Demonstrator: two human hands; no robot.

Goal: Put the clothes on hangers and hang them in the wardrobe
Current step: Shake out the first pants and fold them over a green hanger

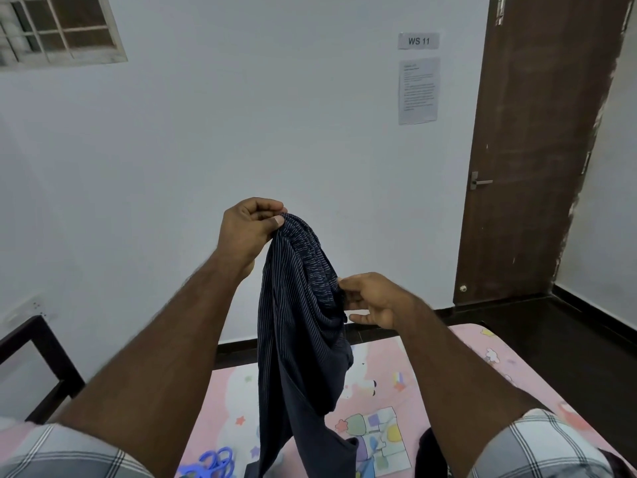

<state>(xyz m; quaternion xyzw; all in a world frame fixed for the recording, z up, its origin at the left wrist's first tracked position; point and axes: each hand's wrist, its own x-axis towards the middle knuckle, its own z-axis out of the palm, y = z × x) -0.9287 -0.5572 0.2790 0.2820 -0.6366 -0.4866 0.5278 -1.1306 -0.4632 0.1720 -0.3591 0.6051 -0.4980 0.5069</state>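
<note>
Pink cartoon-print bed sheet (431,346) spreads below a dark pinstriped garment (300,326) held up in the air, its tail trailing onto the bed. The left hand (246,232) pinches the bunched top edge; the right hand (370,300) pinches a fold lower down. Blue hangers (210,464) lie near the hem. Finding the neckline and shaking the cloth open looks wise before reaching for one.

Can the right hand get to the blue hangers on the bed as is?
Probably not yet. The right hand pinches the dark garment, and the blue hangers lie low on the left, beyond the hanging cloth; it would need to let go and cross over.
</note>
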